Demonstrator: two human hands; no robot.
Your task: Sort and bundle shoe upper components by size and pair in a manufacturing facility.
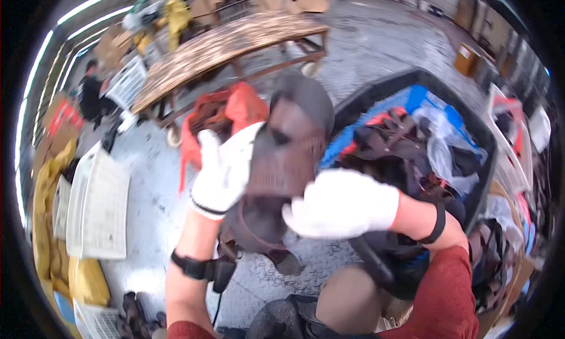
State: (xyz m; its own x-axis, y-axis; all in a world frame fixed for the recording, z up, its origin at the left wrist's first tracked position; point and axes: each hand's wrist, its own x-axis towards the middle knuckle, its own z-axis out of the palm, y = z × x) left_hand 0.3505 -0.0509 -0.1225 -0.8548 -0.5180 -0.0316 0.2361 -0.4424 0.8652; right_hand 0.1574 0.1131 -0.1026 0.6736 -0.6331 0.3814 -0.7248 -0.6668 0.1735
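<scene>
Both my hands wear white gloves. Between them is a dark grey and brown floppy piece (282, 162), smeared by motion, with its exact kind unclear. Stretched fingers and a raised thumb show on my left hand (223, 168), which lies along the piece's left side. Over the lower right edge of the piece, my right hand (344, 204) has its fingers bent against it, with the fingertips partly blurred. Another dark part (259, 224) with a reddish edge hangs or lies below; whether it belongs to the same piece I cannot tell.
A large black tub (412, 77) with a blue liner holds similar dark pieces and clear plastic, to the right. Ahead are a red stool (191, 142) bearing a red bag and a long wooden bench (235, 45). White crates (100, 204) stand left; a person (94, 95) sits far left.
</scene>
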